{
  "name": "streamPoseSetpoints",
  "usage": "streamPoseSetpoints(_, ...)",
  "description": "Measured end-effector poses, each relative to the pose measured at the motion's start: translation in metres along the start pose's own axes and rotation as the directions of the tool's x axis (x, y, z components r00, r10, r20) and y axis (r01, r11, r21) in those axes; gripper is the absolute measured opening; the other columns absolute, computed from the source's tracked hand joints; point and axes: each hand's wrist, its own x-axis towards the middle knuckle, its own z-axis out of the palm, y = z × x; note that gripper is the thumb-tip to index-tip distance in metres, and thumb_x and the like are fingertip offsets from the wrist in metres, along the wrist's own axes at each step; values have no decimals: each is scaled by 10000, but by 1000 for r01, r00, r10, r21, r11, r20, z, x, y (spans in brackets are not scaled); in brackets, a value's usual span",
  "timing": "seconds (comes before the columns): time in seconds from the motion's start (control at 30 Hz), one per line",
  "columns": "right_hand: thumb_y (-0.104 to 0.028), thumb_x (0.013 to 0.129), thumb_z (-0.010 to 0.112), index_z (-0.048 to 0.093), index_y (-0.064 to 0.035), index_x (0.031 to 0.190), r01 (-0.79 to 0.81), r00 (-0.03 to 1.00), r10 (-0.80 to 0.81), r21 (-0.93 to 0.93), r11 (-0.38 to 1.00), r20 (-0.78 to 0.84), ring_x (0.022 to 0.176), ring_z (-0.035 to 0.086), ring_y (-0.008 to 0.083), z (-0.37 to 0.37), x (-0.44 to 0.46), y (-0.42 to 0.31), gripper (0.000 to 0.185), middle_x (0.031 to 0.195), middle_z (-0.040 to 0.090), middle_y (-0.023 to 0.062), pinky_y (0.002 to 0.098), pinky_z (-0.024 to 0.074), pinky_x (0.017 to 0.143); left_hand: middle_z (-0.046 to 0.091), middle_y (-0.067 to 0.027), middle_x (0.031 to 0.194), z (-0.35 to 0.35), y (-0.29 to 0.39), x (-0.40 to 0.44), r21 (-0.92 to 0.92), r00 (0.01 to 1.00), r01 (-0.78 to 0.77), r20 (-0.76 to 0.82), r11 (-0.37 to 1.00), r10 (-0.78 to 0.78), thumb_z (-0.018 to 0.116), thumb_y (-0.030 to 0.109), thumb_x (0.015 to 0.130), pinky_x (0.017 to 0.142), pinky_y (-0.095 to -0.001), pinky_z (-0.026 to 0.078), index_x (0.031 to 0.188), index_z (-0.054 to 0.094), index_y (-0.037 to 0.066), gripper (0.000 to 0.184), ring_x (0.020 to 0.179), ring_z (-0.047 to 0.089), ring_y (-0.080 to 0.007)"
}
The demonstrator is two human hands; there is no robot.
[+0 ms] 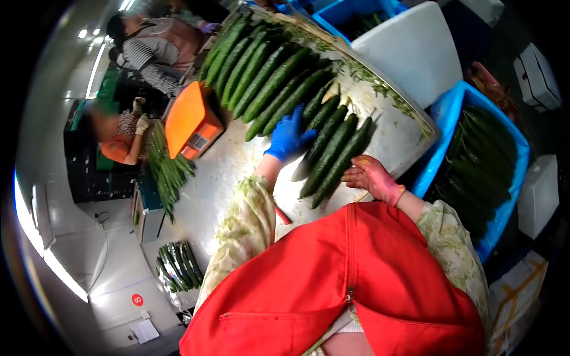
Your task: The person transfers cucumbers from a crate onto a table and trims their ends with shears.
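Dark green cucumbers (336, 152) lie side by side on the pale metal table (237, 157), with a longer row of cucumbers (261, 71) behind them. My left hand (289, 136), in a blue glove, rests against the left side of the near group, fingers apart, holding nothing that shows. My right hand (375, 178), in a thin pinkish glove, is at the right side of the same group, its fingers stretched out toward the nearest cucumber. Whether the fingertips touch it is hard to tell.
An orange scale (191, 121) stands left of the row. Thin green vegetables (163, 163) lie further left, near a co-worker (122, 142); another person (157, 47) stands beyond. A blue-lined crate (521, 148) of cucumbers and a white foam lid (415, 53) are at right.
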Motion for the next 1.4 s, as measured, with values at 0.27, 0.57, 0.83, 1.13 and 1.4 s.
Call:
streamPoseSetpoints(0.27, -279, 905, 622, 419, -102, 1112, -46, 998, 46, 0, 999, -49, 843, 642, 325, 13, -2, -7, 340, 1046, 515, 189, 430, 545, 751, 536, -264, 1137, 54, -19, -10, 37, 982, -5, -191, 999, 12, 631, 414, 857, 845, -495, 455, 1496, 218, 183, 795, 1018, 529, -440)
streamPoseSetpoints(0.57, -426, 992, 400, 436, 39, 1233, -110, 986, 97, 91, 990, 133, 898, 653, 315, 20, 41, 3, 525, 1042, 618, 241, 390, 565, 799, 491, -261, 1218, 41, -27, 9, 23, 989, -75, -129, 997, 78, 559, 408, 883, 892, -535, 440, 1495, 237, 222, 717, 1027, 520, -460)
streamPoseSetpoints(0.83, -256, 962, 484, 367, -21, 1137, -201, 975, 189, 100, 974, 116, 916, 628, 429, -10, 23, 4, 316, 1102, 558, 329, 492, 555, 776, 365, -314, 1395, 45, 14, -15, 77, 969, 36, -248, 996, -16, 537, 591, 849, 1084, -562, 226, 1499, 228, 155, 841, 1280, 334, -512)
streamPoseSetpoints(1.13, -153, 858, 593, 594, -40, 1071, 466, 727, -635, -868, 174, 263, 768, 641, 301, 3, -32, -12, 242, 840, 633, 128, 406, 518, 702, 251, -251, 1493, 44, 78, -109, 48, 960, -185, -205, 982, 191, 601, 640, 778, 1097, -579, 200, 1508, 221, 199, 934, 1356, 248, -485)
streamPoseSetpoints(1.4, -81, 720, 649, 619, -132, 922, 302, 446, -561, -707, -640, 698, 729, 601, 274, -19, -44, -11, 211, 821, 587, 69, 408, 493, 592, 289, -173, 1499, 81, 83, -139, 135, 977, -63, -195, 989, 89, 604, 543, 821, 1116, -566, 158, 1475, 295, 172, 812, 1377, 264, -409)
